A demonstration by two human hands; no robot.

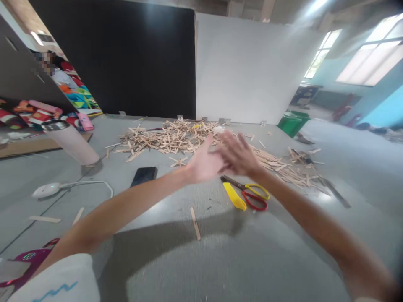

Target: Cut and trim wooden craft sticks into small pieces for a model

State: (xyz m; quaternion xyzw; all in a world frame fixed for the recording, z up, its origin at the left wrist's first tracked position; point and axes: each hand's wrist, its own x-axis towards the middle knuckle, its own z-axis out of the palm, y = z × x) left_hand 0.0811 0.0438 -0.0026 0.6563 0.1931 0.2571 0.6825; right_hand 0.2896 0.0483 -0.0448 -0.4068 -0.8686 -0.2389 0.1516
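Note:
My left hand and my right hand meet above the middle of the table, palm against palm, slightly blurred. The right fingers are stretched out over the left palm, and the left thumb points up. Nothing shows between them. Behind them spreads a heap of wooden craft sticks. Below my right hand lie scissors with one red and one yellow handle, beside a yellow strip. A single craft stick rests on the table nearer to me. Several sticks form a small star left of my hands.
A black phone lies under my left forearm's far side. Further left are a pale tumbler and a white corded device. A black and white partition stands behind the sticks. A green bin is at the right.

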